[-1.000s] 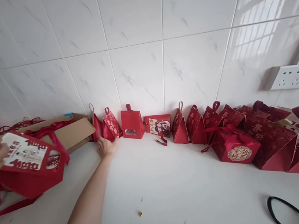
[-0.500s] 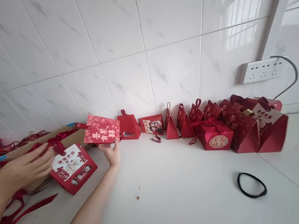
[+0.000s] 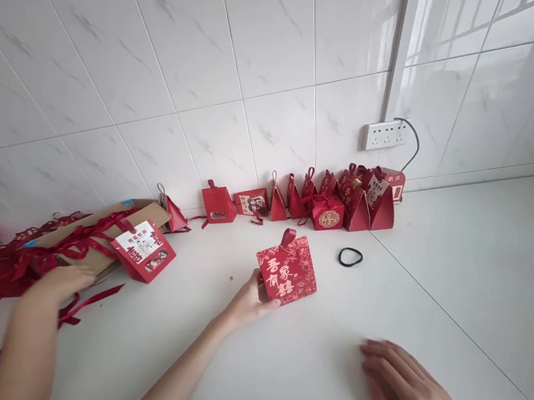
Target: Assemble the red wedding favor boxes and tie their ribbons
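My left hand [image 3: 249,303] grips a red gift box [image 3: 287,271] by its left side, thumb in front and fingers partly hidden behind it. The box has a ribbon loop on top and pale lettering with a flower print, and it is held over the white table [image 3: 289,356]. At the lower right, my right hand [image 3: 404,376] is low over the table, slightly blurred, its fingers extended and holding nothing. A black elastic band [image 3: 350,256] lies beyond it. Another person's hand [image 3: 72,280] is at the ribbons on the left, blurred by motion.
Against the tiled wall stands a row of red boxes [image 3: 294,196], with a bow-tied box [image 3: 327,211] before them. A box with a printed couple [image 3: 145,250] stands left, near a cardboard carton [image 3: 99,247] draped with red ribbons. A power strip [image 3: 386,135] hangs on the wall.
My left hand has brought the gift box from near the wall rightward and closer to me. My right hand has come into view. The other person's hand has left the couple-print box. The view has shifted right.
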### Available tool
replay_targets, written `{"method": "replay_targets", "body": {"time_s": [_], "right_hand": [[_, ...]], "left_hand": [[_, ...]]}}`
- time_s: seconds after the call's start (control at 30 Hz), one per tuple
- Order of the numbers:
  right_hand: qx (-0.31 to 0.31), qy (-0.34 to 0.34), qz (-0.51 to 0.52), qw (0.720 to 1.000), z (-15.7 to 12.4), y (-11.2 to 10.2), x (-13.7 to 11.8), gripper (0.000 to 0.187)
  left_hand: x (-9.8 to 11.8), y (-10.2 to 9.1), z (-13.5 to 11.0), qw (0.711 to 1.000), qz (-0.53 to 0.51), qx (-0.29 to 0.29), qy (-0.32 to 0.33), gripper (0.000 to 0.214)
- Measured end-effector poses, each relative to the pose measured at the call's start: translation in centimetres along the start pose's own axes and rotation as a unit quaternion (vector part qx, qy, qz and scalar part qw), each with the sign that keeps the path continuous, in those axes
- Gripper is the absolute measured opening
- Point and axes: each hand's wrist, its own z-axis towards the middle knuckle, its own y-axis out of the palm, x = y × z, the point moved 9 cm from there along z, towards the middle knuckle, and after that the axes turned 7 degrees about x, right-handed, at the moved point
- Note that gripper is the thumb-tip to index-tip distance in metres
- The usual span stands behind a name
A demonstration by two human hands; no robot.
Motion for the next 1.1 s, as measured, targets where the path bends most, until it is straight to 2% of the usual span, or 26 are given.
{"method": "replay_targets", "body": {"time_s": [0.07,0.13,0.23,0.37,0.43,0.53,0.63,0.7,0.8,0.9,1.0,1.1], "right_hand": [[-0.039,0.073,0.051,0.995,1.1,0.2,0.7,0.017],[-0.082,0.148,0.094,0.981,2.1,0.9,1.2,0.02],[-0.119,0.209,0.161,0.957,3.9,2.4,0.9,0.028],[-0.124,0.262,0.237,0.927,6.1,4.1,0.9,0.053],[-0.107,0.283,0.265,0.916,7.1,4.3,1.4,0.059],[-0.065,0.316,0.303,0.897,8.3,4.1,2.8,0.053],[-0.01,0.351,0.332,0.876,8.9,3.9,4.5,0.048],[0.014,0.363,0.335,0.87,9.0,4.0,5.4,0.047],[0.014,0.348,0.311,0.885,8.9,4.1,5.7,0.041],[0.011,0.292,0.258,0.921,9.2,3.8,5.3,0.034],[0.03,0.211,0.191,0.958,10.2,3.4,4.6,0.027],[0.061,0.115,0.143,0.981,12.2,3.4,3.4,0.02]], "left_hand": [[0.7,0.3,-1.0,0.999,0.026,0.018,0.007,0.063],[1.4,0.7,-2.1,0.996,0.066,0.064,0.014,0.057],[2.5,2.1,-4.5,0.98,0.138,0.138,0.028,0.05],[4.6,5.2,-7.8,0.972,0.183,0.123,0.079,0.054],[5.9,5.5,-8.8,0.969,0.182,0.139,0.099,0.06],[8.5,4.8,-8.4,0.956,0.161,0.211,0.124,0.069],[10.7,4.1,-6.4,0.934,0.123,0.301,0.145,0.075],[11.4,3.6,-4.9,0.918,0.096,0.356,0.145,0.074],[10.8,2.8,-2.9,0.916,0.035,0.383,0.116,0.053],[9.2,1.6,-1.4,0.936,-0.035,0.341,0.077,0.028],[7.9,-0.1,-0.2,0.95,-0.097,0.292,0.052,0.018],[7.3,-1.3,1.4,0.958,-0.133,0.25,0.051,0.009]]}}
